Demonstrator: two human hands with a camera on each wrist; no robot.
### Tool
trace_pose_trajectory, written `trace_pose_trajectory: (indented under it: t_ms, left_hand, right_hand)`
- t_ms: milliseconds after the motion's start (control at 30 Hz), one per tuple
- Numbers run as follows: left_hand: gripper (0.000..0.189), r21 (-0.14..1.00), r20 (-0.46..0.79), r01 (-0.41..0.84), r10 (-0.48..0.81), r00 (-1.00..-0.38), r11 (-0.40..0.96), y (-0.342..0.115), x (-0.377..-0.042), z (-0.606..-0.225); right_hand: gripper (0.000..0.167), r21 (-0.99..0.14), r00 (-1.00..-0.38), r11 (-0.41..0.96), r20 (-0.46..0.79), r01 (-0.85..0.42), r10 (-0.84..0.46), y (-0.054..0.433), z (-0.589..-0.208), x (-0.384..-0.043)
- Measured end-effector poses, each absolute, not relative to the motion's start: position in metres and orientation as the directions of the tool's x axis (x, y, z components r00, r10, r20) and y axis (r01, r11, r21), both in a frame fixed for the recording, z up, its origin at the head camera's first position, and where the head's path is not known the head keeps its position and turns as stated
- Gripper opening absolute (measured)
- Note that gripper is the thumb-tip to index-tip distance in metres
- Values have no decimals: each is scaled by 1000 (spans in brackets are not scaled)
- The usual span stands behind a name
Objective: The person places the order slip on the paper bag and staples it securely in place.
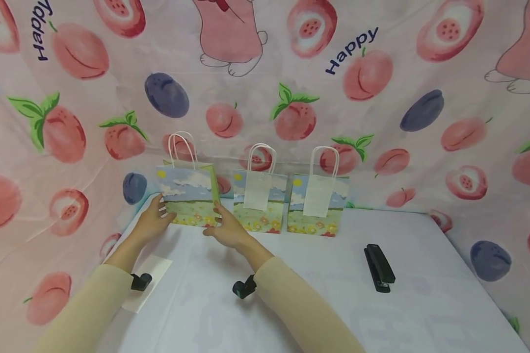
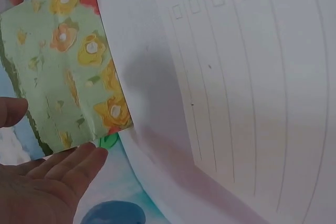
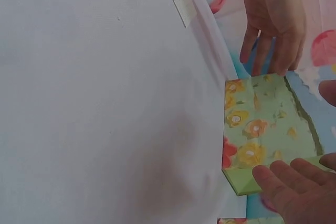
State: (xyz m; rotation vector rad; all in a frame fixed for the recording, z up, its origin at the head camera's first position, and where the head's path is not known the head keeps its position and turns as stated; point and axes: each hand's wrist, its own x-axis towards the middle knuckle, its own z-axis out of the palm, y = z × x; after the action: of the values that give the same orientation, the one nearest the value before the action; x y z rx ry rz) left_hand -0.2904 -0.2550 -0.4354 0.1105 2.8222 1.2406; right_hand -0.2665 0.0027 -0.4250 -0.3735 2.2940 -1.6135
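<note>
A paper gift bag (image 1: pixel 187 189) with a painted sky and flower meadow stands upright at the back left, its white handles raised. My left hand (image 1: pixel 152 218) is at its left side; in the left wrist view that hand (image 2: pixel 52 184) has its fingers extended along the bag's edge. On the opposite side is my right hand (image 1: pixel 227 226). Seen from the right wrist, straight fingers of the right hand (image 3: pixel 299 187) lie against the bag's green side panel (image 3: pixel 244 181). The bag's front faces me between the two hands.
Two matching bags, a middle one (image 1: pixel 265 223) and a right one (image 1: pixel 313 226), stand alongside, each with a white card (image 1: pixel 257 191) hanging in front. A black stapler (image 1: pixel 380 267) lies at the right. A lined paper card (image 1: pixel 147 284) lies below my left wrist. Printed cloth hangs behind.
</note>
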Motion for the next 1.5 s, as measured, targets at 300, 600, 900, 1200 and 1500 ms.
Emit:
trace_pose_trajectory:
  t_ms: [300, 600, 900, 1200, 1500]
  left_hand:
    - [74, 709, 66, 101, 76, -995, 698, -255, -277, -429]
    - [55, 617, 227, 141, -3, -974, 774, -255, -248, -419]
    - [43, 576, 421, 226, -49, -906, 785, -249, -225, -413]
    - [29, 560, 541, 329, -34, -841, 761, -231, -211, -412]
    - [23, 530, 595, 423, 33, -803, 734, -206, -196, -414]
  right_hand:
    - [80, -956, -917, 292, -91, -29, -387, 7, -427, -267]
    - [73, -960, -919, 270, -39, -75, -392, 15, -423, -257]
    - [63, -965, -901, 223, 28, -137, -433, 38, -412, -239]
    - [58, -974, -879, 146, 85, -171, -469, 72, -401, -221]
    - [51, -973, -871, 128, 110, -193, -478, 108, -395, -203]
